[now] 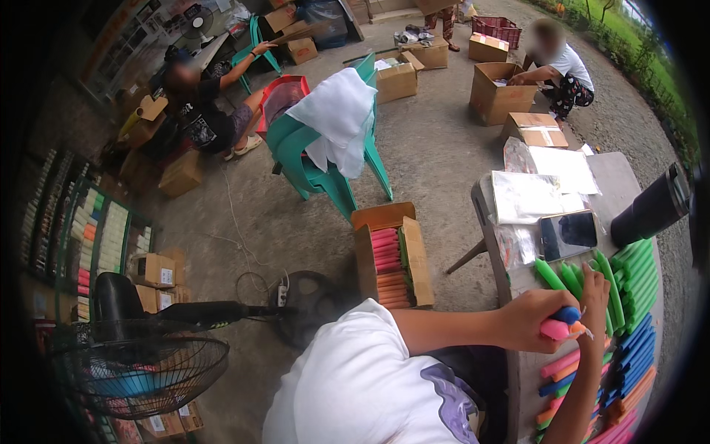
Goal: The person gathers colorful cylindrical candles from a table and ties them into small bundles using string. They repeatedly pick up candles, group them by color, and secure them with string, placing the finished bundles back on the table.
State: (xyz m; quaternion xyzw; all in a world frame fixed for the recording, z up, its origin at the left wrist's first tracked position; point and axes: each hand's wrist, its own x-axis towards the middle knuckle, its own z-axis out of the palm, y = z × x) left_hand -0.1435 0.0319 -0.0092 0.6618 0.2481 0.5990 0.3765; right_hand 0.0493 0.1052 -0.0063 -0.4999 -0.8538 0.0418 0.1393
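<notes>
My left hand (546,319) is closed around a small bunch of candles: a blue one (566,315), a pink one (554,329) and an orange one (577,328), with wicks showing. My right hand (596,291) reaches past it, fingertips at the loose green candles (550,275) on the grey table (516,361); whether it grips one is hidden. Stacked green candles (638,272) lie just beyond, with blue candles (635,349), orange candles (638,388) and pink candles (615,430) below them in the picture. Mixed-colour candles (560,363) lie partly behind my right forearm.
The table also holds a phone (569,235), plastic packets (524,194) and a black tumbler (649,205). Beside it stands an open carton of candles (365,261). A green plastic chair (297,150), a pedestal fan (150,372) and several cartons surround the area. Other people sit or crouch farther off.
</notes>
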